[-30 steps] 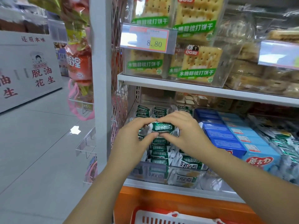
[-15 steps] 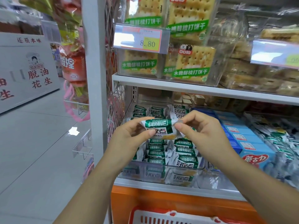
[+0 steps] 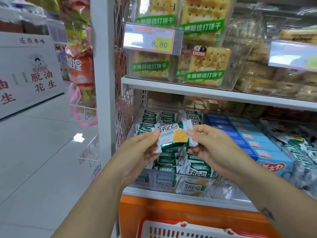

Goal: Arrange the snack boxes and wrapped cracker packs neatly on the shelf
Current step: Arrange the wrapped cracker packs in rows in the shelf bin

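Shop shelving faces us, and above its clear bin [image 3: 171, 183] our left hand [image 3: 137, 152] and right hand [image 3: 214, 148] pinch a light, crinkly, probably fragile cracker pack [image 3: 173, 136] by its crimped ends.

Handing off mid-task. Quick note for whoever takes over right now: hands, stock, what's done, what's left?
Hands: the left hand pinches the left end of one green-and-white cracker pack; the right hand pinches its right end. The pack is in the air in front of the clear bin.
Done: the binned packs mostly stand in rows, and the blue snack boxes beside them are lined up.
Left: slot the held pack into a row. The front packs lie loose, and the silver-green packs at far right look jumbled.
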The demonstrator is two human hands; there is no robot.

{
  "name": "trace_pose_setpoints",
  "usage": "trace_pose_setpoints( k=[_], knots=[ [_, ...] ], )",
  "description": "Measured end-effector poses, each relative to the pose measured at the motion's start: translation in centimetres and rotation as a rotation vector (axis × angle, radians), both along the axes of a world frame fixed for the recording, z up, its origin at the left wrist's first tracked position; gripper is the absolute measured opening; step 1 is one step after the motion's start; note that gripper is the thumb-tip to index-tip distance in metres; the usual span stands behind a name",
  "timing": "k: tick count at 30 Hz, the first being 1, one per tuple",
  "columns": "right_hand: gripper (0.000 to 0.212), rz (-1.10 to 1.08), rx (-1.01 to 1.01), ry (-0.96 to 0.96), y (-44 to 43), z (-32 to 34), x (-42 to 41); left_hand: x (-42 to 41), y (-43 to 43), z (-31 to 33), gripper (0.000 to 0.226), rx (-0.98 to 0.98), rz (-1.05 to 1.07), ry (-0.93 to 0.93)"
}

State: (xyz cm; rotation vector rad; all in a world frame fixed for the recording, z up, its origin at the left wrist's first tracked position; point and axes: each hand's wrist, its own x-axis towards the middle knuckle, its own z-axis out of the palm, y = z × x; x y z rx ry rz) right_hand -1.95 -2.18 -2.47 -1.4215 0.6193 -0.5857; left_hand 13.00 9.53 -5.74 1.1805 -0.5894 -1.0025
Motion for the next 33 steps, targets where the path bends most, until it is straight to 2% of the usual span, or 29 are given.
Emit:
trace_pose_setpoints(
  k=[3, 7, 9, 12, 15, 18, 19, 21, 23, 24, 27, 29, 31, 33],
  knots=[
    [0.010, -0.074, 0.295, -0.097, 0.2, 0.4, 0.1, 0.1, 0.4, 0.4, 0.042, -0.052, -0.082, 0.223],
    [0.013, -0.095, 0.590, -0.129, 0.7, 0.8, 0.0, -0.3, 0.3, 0.5, 0.040, -0.069, -0.055, 0.416],
    [0.012, -0.100, 0.648, -0.134, 0.8, 0.9, 0.0, -0.4, 0.3, 0.6, 0.024, -0.063, -0.042, 0.459],
    [0.022, -0.115, 0.675, -0.141, 0.6, 0.9, -0.1, -0.6, 0.2, 0.6, 0.002, -0.051, -0.031, 0.484],
    [0.021, -0.108, 0.650, -0.132, 0.5, 0.7, -0.1, -0.5, 0.2, 0.5, 0.001, -0.050, -0.033, 0.480],
    [0.008, -0.085, 0.548, -0.117, 0.4, 0.6, 0.0, -0.1, 0.3, 0.4, 0.021, -0.057, -0.040, 0.439],
    [0.008, -0.084, 0.461, -0.105, 0.3, 0.7, 0.0, 0.0, 0.2, 0.3, 0.028, -0.054, -0.034, 0.388],
    [0.020, -0.086, 0.140, 0.001, -0.4, 0.5, -0.4, 0.1, 0.2, 0.2, 0.035, -0.028, 0.012, 0.199],
    [0.011, -0.112, -0.181, 0.096, -0.4, 0.9, -0.6, 0.0, 0.1, 0.3, 0.028, -0.011, 0.093, -0.007],
    [0.006, -0.111, -0.246, 0.101, -0.4, 1.2, -0.8, 0.0, 0.1, 0.3, 0.024, -0.019, 0.122, -0.060],
    [0.016, -0.047, -0.210, 0.035, 0.1, 1.6, -0.9, -0.5, 0.2, 0.7, 0.014, -0.063, 0.121, -0.104],
    [0.023, -0.041, -0.210, 0.022, 0.3, 1.5, -1.0, -0.7, 0.2, 0.9, 0.018, -0.071, 0.108, -0.121],
    [0.021, -0.059, -0.315, 0.072, 0.3, 1.2, -1.3, -0.9, 0.2, 0.9, 0.016, -0.069, 0.115, -0.175],
    [0.015, -0.064, -0.419, 0.122, 0.4, 0.7, -1.5, -1.0, 0.3, 0.7, 0.012, -0.034, 0.139, -0.332]
  ],
)
